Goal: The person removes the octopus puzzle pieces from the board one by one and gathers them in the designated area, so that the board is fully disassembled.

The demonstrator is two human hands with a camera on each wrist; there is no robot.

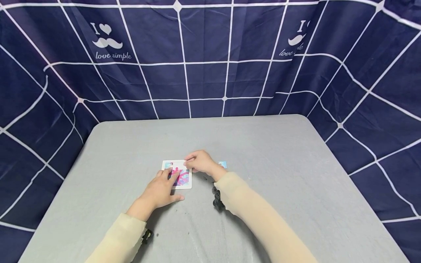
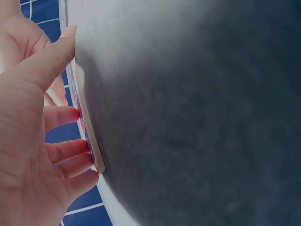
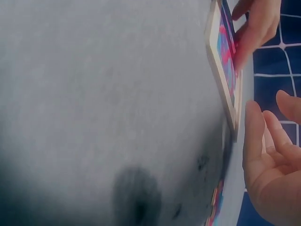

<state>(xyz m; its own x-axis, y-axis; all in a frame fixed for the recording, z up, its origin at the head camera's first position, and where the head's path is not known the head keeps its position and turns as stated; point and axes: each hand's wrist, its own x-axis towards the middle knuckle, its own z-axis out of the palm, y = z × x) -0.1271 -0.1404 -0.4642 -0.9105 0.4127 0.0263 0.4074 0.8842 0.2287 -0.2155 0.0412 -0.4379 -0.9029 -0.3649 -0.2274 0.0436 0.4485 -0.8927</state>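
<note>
A small jigsaw puzzle in a pale frame (image 1: pixel 185 187) lies on the grey table, with pink, blue and purple pieces in its lower part and a bare white area along the top. My left hand (image 1: pixel 160 190) rests its fingertips on the puzzle, thumb spread out over the table below it. At the puzzle's upper right corner is my right hand (image 1: pixel 202 162), thumb and forefinger bent towards the frame. In the right wrist view the right hand's fingertips (image 3: pixel 252 109) stand apart, and no piece shows between them. Loose puzzle pieces (image 1: pixel 223 164) lie just right of the right hand, partly hidden by the wrist.
The grey table (image 1: pixel 279 153) spreads out around the puzzle. Dark blue cloth (image 1: pixel 207 80) with white grid lines hangs behind it and at both sides. Black wrist devices (image 1: pixel 217 200) sit under the sleeves.
</note>
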